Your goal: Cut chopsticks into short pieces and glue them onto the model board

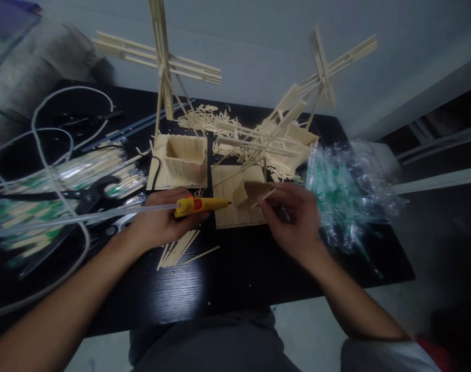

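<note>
My left hand (167, 219) is closed around a yellow hot glue gun (204, 205), its nozzle pointing right. A long clear glue stick (122, 211) runs out of the gun's back end. My right hand (295, 219) pinches a short wooden stick (265, 197) between thumb and fingertips. That stick is over a low-walled box (243, 194) built of sticks on a flat wooden base (227, 221), just right of the nozzle. To the left stands a similar stick box (186, 168) on its own base, with a windmill-like cross of sticks (163, 64) rising behind it.
Loose sticks (178, 250) lie near the table's front. Pliers (91, 196), a white cable (35, 124) and bagged sticks (76, 181) crowd the left. Clear plastic wrappers (336, 191) pile at right. Cut stick pieces (208, 119) and a second stick cross (322, 72) are behind.
</note>
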{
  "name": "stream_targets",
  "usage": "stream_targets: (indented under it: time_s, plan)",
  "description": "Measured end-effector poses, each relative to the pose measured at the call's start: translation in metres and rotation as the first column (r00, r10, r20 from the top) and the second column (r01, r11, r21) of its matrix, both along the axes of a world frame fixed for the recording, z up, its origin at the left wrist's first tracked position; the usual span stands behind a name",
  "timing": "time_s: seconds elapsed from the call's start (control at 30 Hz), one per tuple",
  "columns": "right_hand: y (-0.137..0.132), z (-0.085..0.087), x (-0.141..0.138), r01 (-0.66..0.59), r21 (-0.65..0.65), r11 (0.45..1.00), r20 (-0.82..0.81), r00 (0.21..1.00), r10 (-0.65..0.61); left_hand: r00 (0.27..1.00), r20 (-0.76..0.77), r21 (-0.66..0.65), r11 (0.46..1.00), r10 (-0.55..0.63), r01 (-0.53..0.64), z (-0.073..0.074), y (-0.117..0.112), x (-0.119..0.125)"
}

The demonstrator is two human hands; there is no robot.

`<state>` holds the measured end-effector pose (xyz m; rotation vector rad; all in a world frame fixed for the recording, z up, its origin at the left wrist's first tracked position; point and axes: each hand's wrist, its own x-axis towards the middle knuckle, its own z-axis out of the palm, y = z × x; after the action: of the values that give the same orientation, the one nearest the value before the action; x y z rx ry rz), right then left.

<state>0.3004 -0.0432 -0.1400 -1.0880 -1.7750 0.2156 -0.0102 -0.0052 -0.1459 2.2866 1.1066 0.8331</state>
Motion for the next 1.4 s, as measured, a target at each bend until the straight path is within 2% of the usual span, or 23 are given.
stream_targets:
  time_s: [0.1, 0.27, 0.5, 0.63, 0.77, 0.87, 1.07, 1.4]
  plan:
    - [0.002, -0.014, -0.001, 0.036, -0.007, 0.999, -0.094, 0.995, -0.036, 0.998, -0.035, 0.051, 0.998, -0.046, 0.048, -0.001, 0.001, 0.001]
    - [0.006, -0.023, -0.004, -0.019, -0.091, 0.996, -0.187, 0.982, 0.002, 0.988, -0.1, 0.14, 0.982, -0.116, 0.129, -0.005, 0.001, 0.004]
    - [0.004, -0.029, -0.007, 0.007, -0.102, 0.995, -0.17, 0.985, -0.024, 0.988, -0.132, 0.149, 0.984, -0.081, 0.101, -0.008, 0.0, 0.009]
    - [0.004, -0.031, -0.008, -0.053, -0.033, 0.998, -0.117, 0.992, 0.049, 0.986, -0.152, 0.179, 0.979, -0.069, 0.096, -0.009, 0.0, 0.009]
    - [0.004, -0.028, -0.009, -0.055, 0.027, 0.998, -0.066, 0.996, 0.056, 0.988, -0.145, 0.191, 0.978, -0.061, 0.089, -0.009, 0.0, 0.009]
    - [0.003, -0.028, -0.01, -0.028, 0.056, 0.998, -0.021, 0.999, 0.03, 0.986, -0.151, 0.171, 0.981, -0.063, 0.089, -0.009, 0.0, 0.009]
    - [0.003, -0.034, -0.012, -0.028, 0.016, 0.999, 0.012, 1.0, 0.028, 0.992, -0.123, 0.077, 0.997, -0.021, 0.03, -0.009, -0.002, 0.01]
    - [0.006, -0.036, -0.016, -0.039, 0.109, 0.993, 0.034, 0.999, 0.035, 0.994, -0.106, 0.081, 0.996, -0.034, 0.043, -0.006, -0.001, 0.011]
